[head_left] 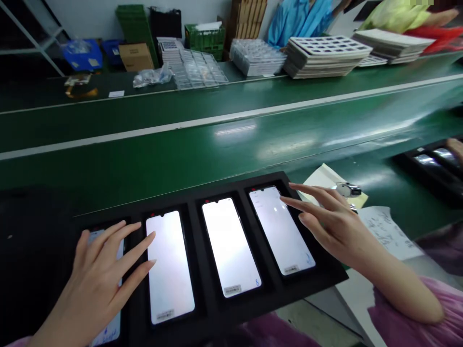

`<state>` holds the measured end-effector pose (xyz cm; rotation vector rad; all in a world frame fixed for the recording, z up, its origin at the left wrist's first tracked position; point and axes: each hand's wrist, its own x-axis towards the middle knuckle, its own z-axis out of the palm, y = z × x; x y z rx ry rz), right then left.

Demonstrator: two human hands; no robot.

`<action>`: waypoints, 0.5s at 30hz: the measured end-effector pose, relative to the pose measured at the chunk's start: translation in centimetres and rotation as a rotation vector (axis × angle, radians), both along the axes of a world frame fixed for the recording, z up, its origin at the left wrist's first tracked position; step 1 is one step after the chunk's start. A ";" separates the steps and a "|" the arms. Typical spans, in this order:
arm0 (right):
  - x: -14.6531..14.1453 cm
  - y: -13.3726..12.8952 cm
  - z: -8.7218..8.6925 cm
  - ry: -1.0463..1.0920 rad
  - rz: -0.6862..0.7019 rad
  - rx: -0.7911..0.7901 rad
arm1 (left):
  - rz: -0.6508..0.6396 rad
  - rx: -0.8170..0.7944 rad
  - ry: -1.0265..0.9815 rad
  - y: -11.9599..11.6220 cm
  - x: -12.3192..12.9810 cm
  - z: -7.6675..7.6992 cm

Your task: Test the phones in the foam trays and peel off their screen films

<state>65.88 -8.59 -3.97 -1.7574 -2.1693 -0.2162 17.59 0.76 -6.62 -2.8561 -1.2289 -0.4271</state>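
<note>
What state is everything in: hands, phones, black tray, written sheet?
Left hand: open, fingers spread
Right hand: open, fingers at rightmost phone's upper edge
Leftmost phone: partly covered by left hand, visible screen dimmer
Second phone: lit, white
Third phone: lit, white
Rightmost phone: lit, faint marks near top
Black tray: holding four phones
Written sheet: unfolded, handwriting up

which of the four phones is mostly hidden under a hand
The leftmost phone in the black tray: the left hand spreads over most of it, while the other three phones show nearly their whole screens.
</note>
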 end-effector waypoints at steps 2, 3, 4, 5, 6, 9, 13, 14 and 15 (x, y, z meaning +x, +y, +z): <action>-0.1 0.1 -0.8 -0.062 -0.026 0.011 | 0.006 0.005 0.006 0.1 -0.1 0.2; -0.5 0.4 -1.0 -0.091 -0.032 0.028 | 0.018 0.013 0.001 0.1 0.0 0.5; -1.0 0.7 -0.9 -0.109 -0.029 0.046 | 0.032 0.022 -0.011 0.2 0.1 0.8; -1.8 1.2 -0.8 -0.110 -0.008 0.063 | 0.043 0.028 -0.024 0.2 0.3 1.1; -2.6 1.7 -0.5 -0.093 0.034 0.074 | 0.052 0.034 -0.037 0.2 0.5 1.5; -5.4 3.3 0.0 -0.050 0.240 0.063 | 0.042 0.030 -0.037 0.5 1.7 2.4; -7.8 4.6 0.1 -0.097 0.341 0.087 | -0.018 0.010 0.020 0.7 3.7 2.8; -7.9 4.7 0.1 -0.084 0.338 0.108 | -0.036 0.008 0.029 0.7 4.1 2.7; -7.9 4.6 0.2 -0.056 0.337 0.129 | -0.051 0.005 0.037 0.7 4.6 2.6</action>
